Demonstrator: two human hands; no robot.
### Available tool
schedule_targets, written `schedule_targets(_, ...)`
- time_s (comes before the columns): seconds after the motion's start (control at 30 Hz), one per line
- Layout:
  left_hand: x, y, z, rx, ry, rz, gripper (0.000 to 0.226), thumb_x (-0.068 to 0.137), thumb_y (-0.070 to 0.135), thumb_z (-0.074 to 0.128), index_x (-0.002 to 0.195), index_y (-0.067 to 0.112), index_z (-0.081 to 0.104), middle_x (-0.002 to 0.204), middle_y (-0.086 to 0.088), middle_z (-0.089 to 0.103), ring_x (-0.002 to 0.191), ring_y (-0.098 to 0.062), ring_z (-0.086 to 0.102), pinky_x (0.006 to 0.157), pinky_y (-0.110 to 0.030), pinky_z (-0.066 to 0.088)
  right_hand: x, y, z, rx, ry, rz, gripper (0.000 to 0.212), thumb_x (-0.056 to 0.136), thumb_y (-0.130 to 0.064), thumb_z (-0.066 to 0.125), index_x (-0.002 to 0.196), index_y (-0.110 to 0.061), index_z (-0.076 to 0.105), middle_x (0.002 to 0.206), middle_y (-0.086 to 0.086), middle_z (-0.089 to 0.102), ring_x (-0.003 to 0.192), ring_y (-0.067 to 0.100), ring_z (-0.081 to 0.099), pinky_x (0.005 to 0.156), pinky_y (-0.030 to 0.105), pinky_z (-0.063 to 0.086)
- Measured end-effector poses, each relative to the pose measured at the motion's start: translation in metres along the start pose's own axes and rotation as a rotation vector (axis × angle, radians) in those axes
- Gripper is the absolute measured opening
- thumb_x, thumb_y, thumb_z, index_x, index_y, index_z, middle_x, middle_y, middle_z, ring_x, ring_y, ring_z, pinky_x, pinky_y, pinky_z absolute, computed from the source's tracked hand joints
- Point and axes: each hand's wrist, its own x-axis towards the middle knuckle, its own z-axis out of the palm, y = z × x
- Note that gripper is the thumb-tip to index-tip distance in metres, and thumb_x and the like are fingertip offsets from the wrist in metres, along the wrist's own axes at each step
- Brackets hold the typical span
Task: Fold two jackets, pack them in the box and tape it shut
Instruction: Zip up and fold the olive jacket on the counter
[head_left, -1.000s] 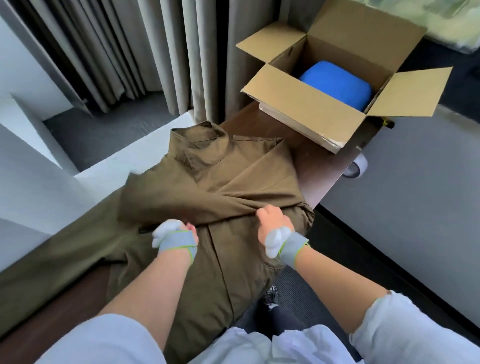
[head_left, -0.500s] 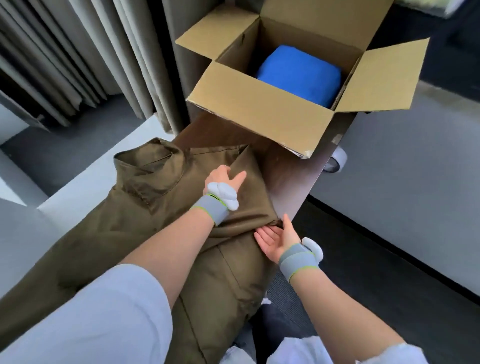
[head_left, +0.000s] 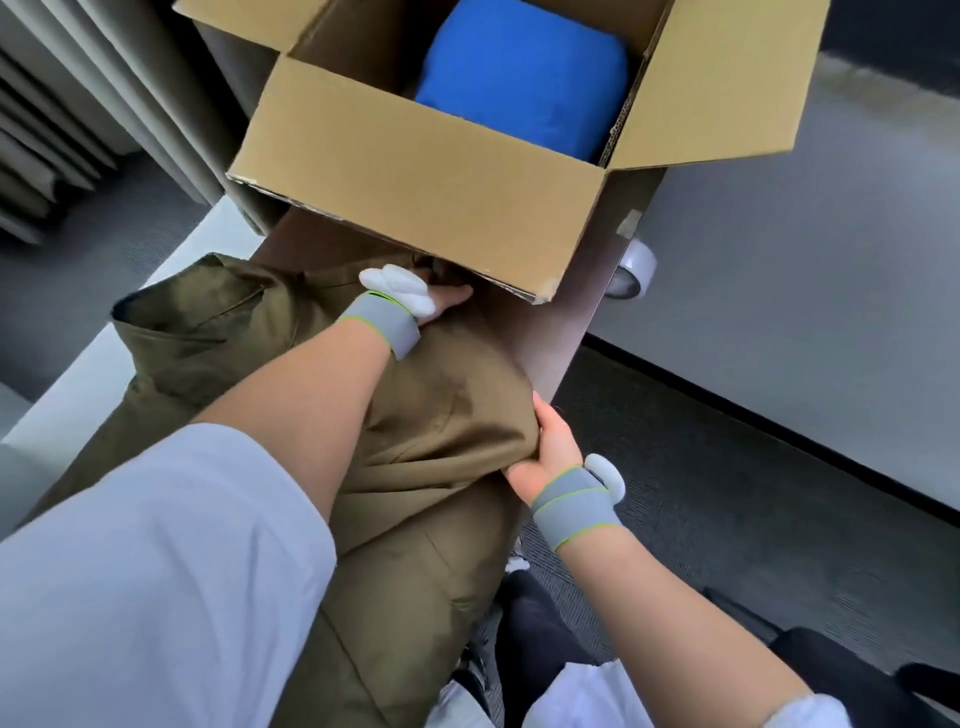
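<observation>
An olive jacket (head_left: 447, 410) lies partly folded on the brown table (head_left: 566, 332), its collar at the left. Behind it stands an open cardboard box (head_left: 415, 197) with a folded blue jacket (head_left: 519, 88) inside. My left hand (head_left: 441, 301) reaches across to the jacket's far edge, just under the box's front flap. It curls into a fold of the fabric there, with the fingertips mostly hidden. My right hand (head_left: 545, 452) grips the folded fabric at the table's right edge, fingers tucked beneath it.
A roll of tape (head_left: 631, 270) sits at the table's right edge beside the box. Grey curtains (head_left: 130, 78) hang at the back left. A white ledge (head_left: 78, 395) runs along the table's left side. Dark carpet (head_left: 727, 519) lies to the right.
My left hand slid forward from the jacket's middle to its far edge under the box flap. My right hand turned from open, palm up, to gripping the fold. The view moved closer to the box.
</observation>
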Motion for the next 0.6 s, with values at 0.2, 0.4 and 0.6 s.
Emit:
schedule_targets(0.2,0.022,-0.014,0.005,-0.279,0.01,0.061,0.024,0.088,0.046,0.055,0.103,0.027,0.057,0.094,0.008,0.048,0.093,-0.012,0.041,0.064,-0.01,0.033,0.0,-0.015,0.0,-0.063,0.062,-0.05,0.016,0.093,-0.021,0.053,0.081,-0.014,0.059,0.065,0.001,0.069,0.07,0.018,0.063,0.062,0.029,0.053)
schedule_targets(0.4,-0.007,-0.026,-0.007,0.079,0.009,-0.084,0.076,0.081,0.063,0.055,0.139,0.015,0.045,0.142,-0.007,0.044,0.133,-0.024,0.037,0.091,-0.023,0.029,0.008,-0.013,-0.01,-0.239,0.094,-0.054,0.019,0.093,-0.001,0.049,0.077,-0.01,0.056,0.052,0.002,0.066,0.042,0.011,0.061,0.046,0.021,0.052)
schedule_targets(0.6,-0.018,-0.062,-0.004,-0.464,0.005,-0.07,0.087,0.063,0.072,0.066,0.125,0.013,0.056,0.122,-0.004,0.06,0.114,-0.027,0.057,0.101,-0.031,0.042,0.002,0.002,0.001,-0.211,0.079,-0.158,0.019,0.093,0.0,0.051,0.08,-0.015,0.052,0.069,0.006,0.066,0.061,0.016,0.065,0.056,0.03,0.055)
